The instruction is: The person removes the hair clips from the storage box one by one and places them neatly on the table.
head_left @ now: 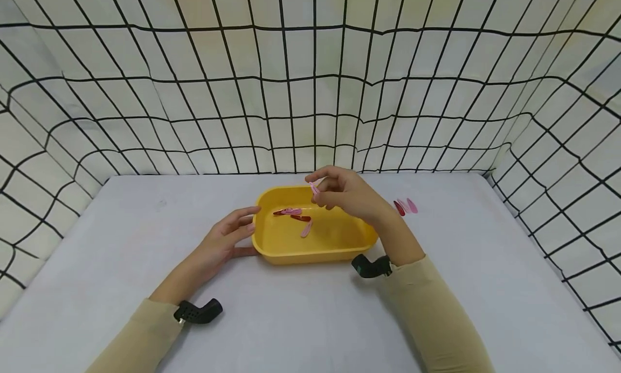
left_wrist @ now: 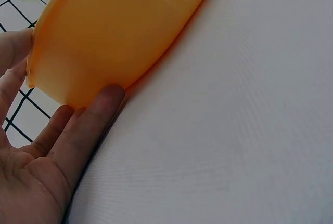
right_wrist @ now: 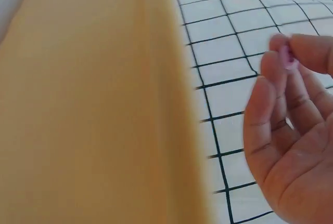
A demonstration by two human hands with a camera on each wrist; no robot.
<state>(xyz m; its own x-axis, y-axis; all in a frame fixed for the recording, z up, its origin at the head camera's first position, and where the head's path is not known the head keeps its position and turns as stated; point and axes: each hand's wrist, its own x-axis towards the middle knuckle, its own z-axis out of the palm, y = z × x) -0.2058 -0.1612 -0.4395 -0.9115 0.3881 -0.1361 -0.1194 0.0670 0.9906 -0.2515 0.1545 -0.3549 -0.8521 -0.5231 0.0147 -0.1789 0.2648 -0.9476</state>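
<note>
Between thumb and fingertips, my right hand [head_left: 346,192] pinches a pink snap hair clip [head_left: 314,188] above the far side of a yellow plastic tray [head_left: 310,257]. In the right wrist view the pinched clip shows only in part between the fingertips. My left hand [head_left: 228,235] rests against the tray's left end with its fingers fairly straight; in the left wrist view the fingertips touch the wall and the thumb [left_wrist: 91,125] lies low along it. Inside the tray lie several hair clips, among them a dark red clip [head_left: 302,218] and a pale pink clip [head_left: 306,229].
To the right of the tray, a dark red clip [head_left: 399,208] and pink clips [head_left: 412,205] lie side by side on the white tabletop [head_left: 301,319]. A black wire grid [head_left: 315,98] stands along the back and both sides. Each wrist carries a black camera.
</note>
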